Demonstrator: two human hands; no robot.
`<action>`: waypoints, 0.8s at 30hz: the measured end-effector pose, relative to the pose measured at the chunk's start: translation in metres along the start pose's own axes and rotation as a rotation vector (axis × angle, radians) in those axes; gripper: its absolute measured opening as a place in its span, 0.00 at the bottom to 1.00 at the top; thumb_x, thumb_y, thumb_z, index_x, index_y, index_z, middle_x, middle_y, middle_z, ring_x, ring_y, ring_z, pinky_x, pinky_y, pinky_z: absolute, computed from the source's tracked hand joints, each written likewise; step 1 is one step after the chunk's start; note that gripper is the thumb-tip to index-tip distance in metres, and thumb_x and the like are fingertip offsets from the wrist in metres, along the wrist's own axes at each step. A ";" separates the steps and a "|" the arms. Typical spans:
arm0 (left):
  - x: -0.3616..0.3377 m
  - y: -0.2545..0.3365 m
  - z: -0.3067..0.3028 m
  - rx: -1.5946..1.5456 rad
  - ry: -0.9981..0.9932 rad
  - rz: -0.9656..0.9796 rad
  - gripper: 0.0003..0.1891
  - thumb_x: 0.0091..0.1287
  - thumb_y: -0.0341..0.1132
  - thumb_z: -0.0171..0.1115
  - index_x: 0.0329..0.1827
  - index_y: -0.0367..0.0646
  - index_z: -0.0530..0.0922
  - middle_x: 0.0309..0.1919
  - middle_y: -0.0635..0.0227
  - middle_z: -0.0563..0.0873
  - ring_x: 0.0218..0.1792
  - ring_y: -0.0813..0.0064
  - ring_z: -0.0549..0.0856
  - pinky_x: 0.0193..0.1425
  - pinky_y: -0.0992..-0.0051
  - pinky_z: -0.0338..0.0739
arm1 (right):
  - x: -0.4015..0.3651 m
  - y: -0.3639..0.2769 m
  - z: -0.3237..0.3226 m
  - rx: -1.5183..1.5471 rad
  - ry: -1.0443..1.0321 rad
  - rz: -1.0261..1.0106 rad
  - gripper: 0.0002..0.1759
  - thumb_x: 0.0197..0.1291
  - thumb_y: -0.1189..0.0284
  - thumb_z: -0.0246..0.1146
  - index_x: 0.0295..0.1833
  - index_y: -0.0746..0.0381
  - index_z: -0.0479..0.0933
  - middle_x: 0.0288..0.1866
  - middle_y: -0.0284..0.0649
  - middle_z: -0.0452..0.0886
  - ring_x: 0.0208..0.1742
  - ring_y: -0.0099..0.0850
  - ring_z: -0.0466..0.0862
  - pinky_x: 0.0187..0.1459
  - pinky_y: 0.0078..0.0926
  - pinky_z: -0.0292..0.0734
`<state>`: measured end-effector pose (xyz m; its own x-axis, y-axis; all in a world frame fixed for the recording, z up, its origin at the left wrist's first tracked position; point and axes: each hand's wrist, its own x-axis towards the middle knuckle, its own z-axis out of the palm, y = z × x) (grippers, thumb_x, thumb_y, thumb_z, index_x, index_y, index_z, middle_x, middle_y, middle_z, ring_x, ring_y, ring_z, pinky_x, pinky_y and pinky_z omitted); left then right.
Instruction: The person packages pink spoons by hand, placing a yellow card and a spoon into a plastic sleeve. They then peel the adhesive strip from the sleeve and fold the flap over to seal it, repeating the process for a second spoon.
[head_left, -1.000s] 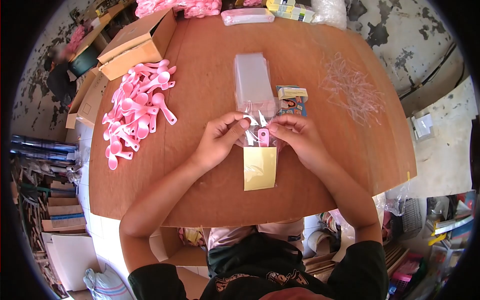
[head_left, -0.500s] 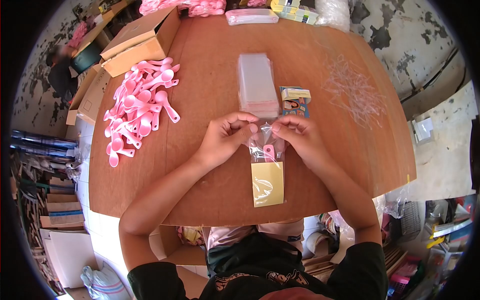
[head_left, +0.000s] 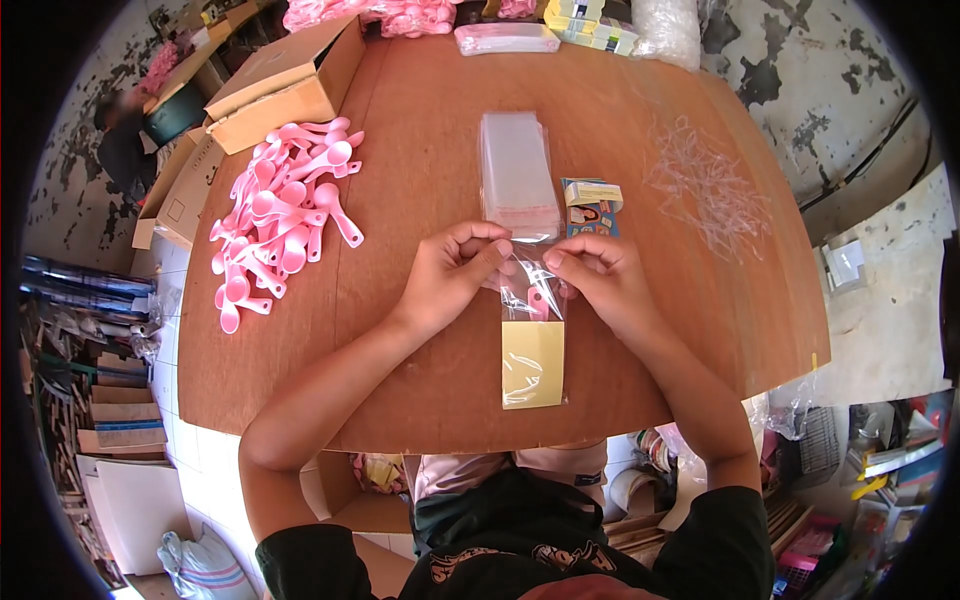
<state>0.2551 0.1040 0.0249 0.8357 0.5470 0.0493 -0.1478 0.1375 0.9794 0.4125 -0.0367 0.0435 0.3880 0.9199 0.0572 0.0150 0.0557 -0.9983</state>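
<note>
At the near middle of the bench lies a clear bag holding a yellow card and a small pink spoon. The left hand and right hand each close their grip on the bag's far edge, pinching it between thumb and fingertips. Just beyond sit a stack of clear bags and, at its right, a pack of printed cards. A heap of pink spoons lies left, loose clear strips right, a cardboard box far left.
</note>
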 end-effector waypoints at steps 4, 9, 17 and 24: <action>0.001 -0.002 -0.002 -0.035 -0.004 0.001 0.12 0.71 0.35 0.60 0.49 0.34 0.77 0.32 0.62 0.85 0.31 0.75 0.86 0.37 0.78 0.83 | -0.001 0.000 0.002 -0.006 0.001 -0.045 0.08 0.64 0.73 0.64 0.41 0.68 0.81 0.31 0.32 0.83 0.28 0.14 0.78 0.28 0.13 0.73; 0.002 -0.004 -0.003 0.017 0.011 0.004 0.12 0.72 0.36 0.59 0.46 0.34 0.77 0.31 0.63 0.85 0.31 0.74 0.86 0.37 0.77 0.82 | 0.000 0.003 -0.001 -0.010 0.005 -0.071 0.07 0.64 0.73 0.64 0.40 0.67 0.81 0.31 0.32 0.83 0.29 0.14 0.79 0.29 0.14 0.74; -0.001 -0.001 0.003 -0.044 -0.115 0.080 0.12 0.72 0.33 0.59 0.52 0.33 0.76 0.38 0.62 0.85 0.37 0.76 0.85 0.43 0.76 0.81 | 0.000 -0.002 -0.006 0.073 0.110 0.000 0.08 0.65 0.70 0.64 0.41 0.65 0.80 0.33 0.32 0.82 0.30 0.16 0.79 0.30 0.15 0.73; 0.001 -0.011 -0.003 0.035 -0.214 0.056 0.11 0.69 0.28 0.61 0.51 0.33 0.77 0.37 0.65 0.85 0.37 0.79 0.83 0.42 0.77 0.80 | 0.002 -0.004 -0.010 0.096 0.015 -0.018 0.09 0.65 0.70 0.64 0.44 0.64 0.80 0.35 0.33 0.82 0.32 0.19 0.79 0.34 0.18 0.74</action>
<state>0.2562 0.1057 0.0133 0.9204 0.3650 0.1403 -0.1817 0.0813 0.9800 0.4226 -0.0396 0.0476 0.4025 0.9124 0.0739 -0.0664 0.1096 -0.9918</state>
